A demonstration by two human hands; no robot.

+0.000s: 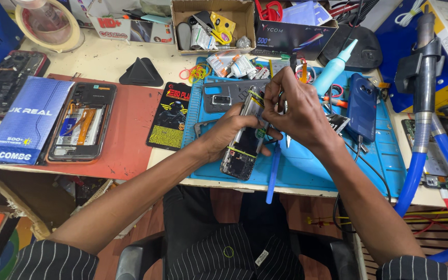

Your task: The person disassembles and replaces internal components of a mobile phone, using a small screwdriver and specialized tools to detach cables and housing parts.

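Both hands [265,124] grip opened phone [245,137] — blue mat [385,155] beneath.

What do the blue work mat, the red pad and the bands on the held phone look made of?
Blue mat: likely silicone, matte, moulded ridges. Red pad: probably rubber or vinyl, dull, scuffed. Bands round the opened phone: thin yellow-green rubber loops, stretched taut. Left hand grips it.
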